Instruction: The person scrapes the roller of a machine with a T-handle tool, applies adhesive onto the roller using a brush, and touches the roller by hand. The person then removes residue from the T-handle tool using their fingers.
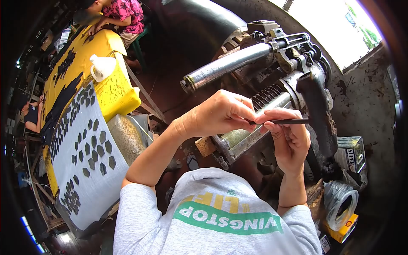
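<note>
In front of my chest, both hands are on a thin dark rod [293, 121] that lies roughly level and points to the right. My left hand [221, 114] pinches at its left end, where the fingertips hide the detail. The thumb and fingers of my right hand [287, 138] close around the rod farther along, with its right end sticking out past them. Just beyond my hands stands a greasy roller machine [293, 80] with a polished metal cylinder [231, 66] and a coiled spring [267, 97].
At left, a grey sheet [95, 187] carries many dark angular pieces. Behind it are a yellow-covered table [110, 44] and a white jug [102, 68]. One person [125, 19] bends over the table; another [32, 114] sits far left. Boxes and a plastic bag [340, 202] lie right.
</note>
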`<action>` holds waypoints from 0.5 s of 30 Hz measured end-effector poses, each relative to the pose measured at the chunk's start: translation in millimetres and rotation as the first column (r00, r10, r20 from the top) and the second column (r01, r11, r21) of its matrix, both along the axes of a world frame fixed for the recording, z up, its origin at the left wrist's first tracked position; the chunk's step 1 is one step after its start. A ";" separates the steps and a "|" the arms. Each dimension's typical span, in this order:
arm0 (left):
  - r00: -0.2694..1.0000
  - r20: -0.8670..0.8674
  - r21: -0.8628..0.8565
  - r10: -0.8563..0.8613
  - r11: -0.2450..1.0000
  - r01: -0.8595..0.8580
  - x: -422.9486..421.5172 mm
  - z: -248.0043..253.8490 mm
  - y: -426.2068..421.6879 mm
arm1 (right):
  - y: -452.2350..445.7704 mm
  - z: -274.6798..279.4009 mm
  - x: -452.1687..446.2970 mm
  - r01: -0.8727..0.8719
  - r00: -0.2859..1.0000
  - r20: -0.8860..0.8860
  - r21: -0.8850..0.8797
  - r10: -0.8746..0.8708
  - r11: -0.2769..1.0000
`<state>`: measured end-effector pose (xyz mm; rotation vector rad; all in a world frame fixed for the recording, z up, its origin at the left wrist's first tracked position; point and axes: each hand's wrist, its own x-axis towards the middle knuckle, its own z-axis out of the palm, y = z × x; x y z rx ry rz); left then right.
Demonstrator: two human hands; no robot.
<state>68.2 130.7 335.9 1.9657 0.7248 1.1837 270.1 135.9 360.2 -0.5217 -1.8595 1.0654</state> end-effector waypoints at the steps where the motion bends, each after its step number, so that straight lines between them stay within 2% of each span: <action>1: 1.000 0.016 -0.008 0.003 1.000 -0.003 0.1 -0.4 -0.2 | -0.4 0.7 -1.1 -0.001 1.000 -0.006 -0.011 0.001 1.000; 4: 0.998 0.000 0.097 0.060 0.994 -0.059 1.0 0.3 -1.5 | 1.4 -0.1 -1.0 0.013 0.997 0.078 0.060 -0.017 0.998; 5: 0.995 -0.036 0.073 0.096 0.993 -0.093 1.1 2.0 -3.9 | 2.8 -1.5 -1.3 0.016 0.992 0.122 0.101 -0.028 0.995; 6: 0.989 -0.073 0.052 0.131 0.991 -0.127 1.3 5.1 -7.3 | 5.1 -7.0 -4.7 -0.022 1.000 0.006 0.091 0.022 0.996; 7: 0.980 -0.111 0.031 0.164 0.986 -0.162 1.2 7.1 -9.6 | 5.6 -6.7 -4.4 -0.018 1.000 0.026 0.104 0.015 0.994; 9: 0.981 -0.103 0.010 0.167 0.986 -0.167 0.8 7.6 -11.2 | 6.8 -5.4 -3.0 -0.010 0.998 0.066 0.131 0.001 0.991; 10: 0.981 -0.099 -0.001 0.168 0.986 -0.169 0.3 7.7 -11.7 | 5.1 -4.6 -6.8 0.053 0.999 -0.005 0.061 -0.052 0.997; 13: 0.980 -0.087 0.009 0.181 0.984 -0.181 -0.7 7.0 -12.6 | 8.9 -5.6 -9.5 0.037 0.999 -0.026 0.029 -0.037 0.999; 15: 0.984 -0.010 0.040 0.175 0.984 -0.175 -0.5 -0.2 -10.9 | 12.6 2.2 -11.7 -0.022 0.999 0.029 0.075 0.020 0.997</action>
